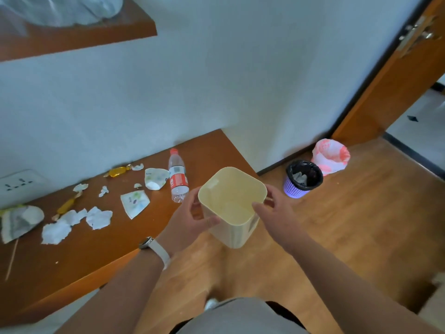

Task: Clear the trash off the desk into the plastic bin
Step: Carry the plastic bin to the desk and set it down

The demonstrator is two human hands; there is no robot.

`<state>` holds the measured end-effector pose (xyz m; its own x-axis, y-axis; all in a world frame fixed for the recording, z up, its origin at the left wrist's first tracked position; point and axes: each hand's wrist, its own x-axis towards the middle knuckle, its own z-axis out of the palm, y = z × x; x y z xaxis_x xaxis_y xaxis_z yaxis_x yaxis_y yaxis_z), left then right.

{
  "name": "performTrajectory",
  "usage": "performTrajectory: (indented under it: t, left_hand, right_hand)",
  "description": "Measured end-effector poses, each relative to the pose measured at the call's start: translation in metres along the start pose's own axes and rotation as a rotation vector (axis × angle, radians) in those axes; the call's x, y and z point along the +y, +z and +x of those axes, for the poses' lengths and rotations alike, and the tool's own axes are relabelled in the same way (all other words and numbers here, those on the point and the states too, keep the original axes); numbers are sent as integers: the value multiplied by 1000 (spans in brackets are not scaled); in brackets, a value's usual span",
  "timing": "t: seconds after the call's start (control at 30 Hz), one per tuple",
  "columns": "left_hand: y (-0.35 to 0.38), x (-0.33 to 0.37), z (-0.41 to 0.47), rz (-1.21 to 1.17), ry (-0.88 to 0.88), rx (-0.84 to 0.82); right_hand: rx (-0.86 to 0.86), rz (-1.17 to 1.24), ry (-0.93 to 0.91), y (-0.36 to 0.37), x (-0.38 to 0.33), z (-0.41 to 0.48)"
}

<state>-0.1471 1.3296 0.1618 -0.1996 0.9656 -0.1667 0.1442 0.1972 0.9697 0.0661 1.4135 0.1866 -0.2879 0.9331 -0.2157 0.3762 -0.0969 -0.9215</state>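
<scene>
Bin: the cream plastic bin [232,203] is held upright in the air just off the desk's right end, mouth open to the camera; it looks empty, though the bottom is glary.
Left hand: the left hand [192,216] is clamped on the bin's left wall, thumb over the near rim, fingers wrapped round the outer side; a watch [147,242] sits on that wrist.
Right hand: the right hand [272,213] grips the right rim, thumb pointing in over the edge, other fingers hidden behind the wall.
Desk: the wooden desk [101,251] runs to the left of the bin.
Trash: all of it lies left of both hands — a water bottle [177,175] nearest, on its side with cap toward the wall and base toward the person; beyond it torn wrappers [134,203], crumpled paper [77,221], gold candy wrappers [118,171], and a thin stick [12,259] at the far left.
Key relation: the left hand is the nearer one to the litter — judged, the bin wants setting down or holding below the desk edge so that hand can sweep or pick.
Not the target: a purple basket [304,179] stands on the floor to the right.
</scene>
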Motion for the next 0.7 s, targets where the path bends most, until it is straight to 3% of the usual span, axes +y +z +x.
performTrajectory:
  t: [0.4, 0.7]
  left_hand:
    - [-33, -23, 51, -35, -174, 221]
    - [-8, 0, 127, 75, -269, 390]
  right_hand:
    - [-286, -138, -42, 38, -19, 121]
    - [-489, -172, -131, 27, -32, 243]
